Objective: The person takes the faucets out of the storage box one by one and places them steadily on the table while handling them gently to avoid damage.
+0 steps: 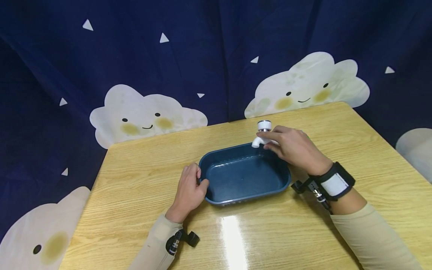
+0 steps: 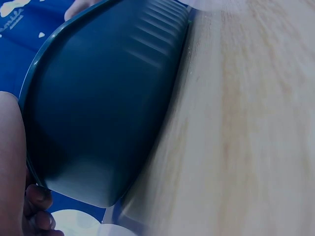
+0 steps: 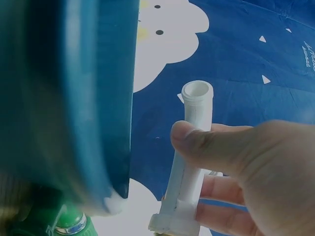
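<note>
A dark blue oblong plastic basin [image 1: 243, 180] sits on the wooden table. My left hand [image 1: 190, 189] grips the rim at its left end, thumb on the inner side and fingers curled over the edge. Above the basin's far right rim, my right hand [image 1: 297, 146] pinches a white plastic water tap [image 1: 264, 126] between thumb and fingers. The tap's ribbed knob points up and its spout hangs over the rim. Up close in the right wrist view, the tap's pale body [image 3: 197, 113] shows an open threaded end. The basin's outer wall [image 2: 103, 98] fills much of the left wrist view.
The light wooden table [image 1: 145, 180] ends at the back before a navy curtain [image 1: 189, 56] with smiling white clouds. In the right wrist view a green bottle-like object [image 3: 71, 223] shows beside the basin; the head view does not plainly show it.
</note>
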Demonstrator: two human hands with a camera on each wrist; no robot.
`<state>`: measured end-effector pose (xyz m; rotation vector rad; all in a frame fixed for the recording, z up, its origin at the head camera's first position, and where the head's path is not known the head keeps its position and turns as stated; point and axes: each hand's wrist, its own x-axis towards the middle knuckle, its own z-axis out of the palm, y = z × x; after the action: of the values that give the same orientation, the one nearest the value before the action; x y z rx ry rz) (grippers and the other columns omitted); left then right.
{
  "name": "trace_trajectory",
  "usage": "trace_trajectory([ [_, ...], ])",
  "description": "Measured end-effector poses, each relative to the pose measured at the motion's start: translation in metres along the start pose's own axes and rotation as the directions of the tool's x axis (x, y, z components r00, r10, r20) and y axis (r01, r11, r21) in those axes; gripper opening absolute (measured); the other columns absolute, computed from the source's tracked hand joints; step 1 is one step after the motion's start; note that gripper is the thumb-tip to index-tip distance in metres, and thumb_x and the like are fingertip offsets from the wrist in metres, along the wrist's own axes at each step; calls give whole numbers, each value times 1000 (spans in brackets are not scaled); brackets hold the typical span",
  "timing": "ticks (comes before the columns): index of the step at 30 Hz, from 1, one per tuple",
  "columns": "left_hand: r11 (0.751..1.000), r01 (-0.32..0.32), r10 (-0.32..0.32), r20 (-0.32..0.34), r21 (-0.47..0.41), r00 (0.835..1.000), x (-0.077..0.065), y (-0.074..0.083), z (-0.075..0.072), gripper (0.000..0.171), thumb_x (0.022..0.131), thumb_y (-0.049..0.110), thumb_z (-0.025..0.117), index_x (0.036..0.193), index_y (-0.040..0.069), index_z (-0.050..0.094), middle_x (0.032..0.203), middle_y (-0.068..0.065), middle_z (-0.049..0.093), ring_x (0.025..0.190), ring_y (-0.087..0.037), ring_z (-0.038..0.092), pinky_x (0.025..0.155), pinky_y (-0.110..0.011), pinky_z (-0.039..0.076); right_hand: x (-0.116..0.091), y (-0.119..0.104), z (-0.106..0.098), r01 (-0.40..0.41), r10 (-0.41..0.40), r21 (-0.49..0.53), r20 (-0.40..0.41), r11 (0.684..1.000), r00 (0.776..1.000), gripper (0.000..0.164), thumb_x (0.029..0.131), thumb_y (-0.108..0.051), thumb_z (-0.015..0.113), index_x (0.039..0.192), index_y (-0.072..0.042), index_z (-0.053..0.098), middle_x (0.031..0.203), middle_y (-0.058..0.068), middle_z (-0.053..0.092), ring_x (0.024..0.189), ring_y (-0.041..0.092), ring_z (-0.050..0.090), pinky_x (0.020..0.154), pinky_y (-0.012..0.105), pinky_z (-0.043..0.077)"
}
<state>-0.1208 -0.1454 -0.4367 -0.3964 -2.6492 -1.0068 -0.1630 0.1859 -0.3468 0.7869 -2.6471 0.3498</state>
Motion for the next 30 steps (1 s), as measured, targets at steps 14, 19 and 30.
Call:
trace_trajectory([
  [14,1000,-10,10,-8,0,1000,0,-1,0,11,81,4,59,84,3,49,75,-1,37,77,-16,36,70,-27,28,-1,5,-2,-47,47,-13,-2,999,999,40,91,-22,77,131,-19,72,92,9,71,69,17,62,59,37,49],
  [19,1000,-5,5,-5,1,1000,0,-1,0,11,81,5,59,84,2,49,75,-1,37,77,-16,35,69,-27,28,-2,7,-3,-54,54,-20,-7,998,999,40,91,-21,77,131,-18,72,91,9,71,67,16,60,58,35,47],
  [30,1000,-11,11,-7,1,1000,0,-2,1,11,81,5,59,84,4,48,75,-1,37,76,-16,35,69,-27,28,-4,12,-1,-86,86,-37,-8,996,996,41,90,-24,79,131,-19,72,93,9,71,68,16,60,59,34,46],
])
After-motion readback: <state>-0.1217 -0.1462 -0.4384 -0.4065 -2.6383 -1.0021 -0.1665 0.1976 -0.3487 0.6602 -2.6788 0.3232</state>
